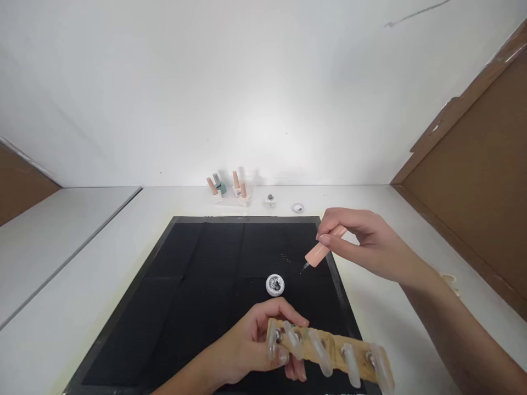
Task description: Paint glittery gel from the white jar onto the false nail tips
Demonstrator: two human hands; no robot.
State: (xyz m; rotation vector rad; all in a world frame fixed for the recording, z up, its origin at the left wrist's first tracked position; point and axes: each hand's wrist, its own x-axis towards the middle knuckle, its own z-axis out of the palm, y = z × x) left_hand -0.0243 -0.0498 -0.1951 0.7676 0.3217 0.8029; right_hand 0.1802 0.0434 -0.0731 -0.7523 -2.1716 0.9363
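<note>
The left hand (pixel 245 345) is gripping one end of a yellowish translucent bar (pixel 335 351) carrying five clear elongated nail tips (pixel 320 354), its fingers curling around that end, over the black fabric mat (pixel 144 329). The right hand (pixel 364 241) is pinching a peach cylindrical handle (pixel 318 254) between thumb and fingers; its thin dark tip is pointing down-left, near a small round white jar (pixel 268 286) that is holding silver material (pixel 276 285).

Left grip (pixel 253 345) low and curled, right grip (pixel 374 247) higher and pinched, right forearm (pixel 457 329) aslant
</note>
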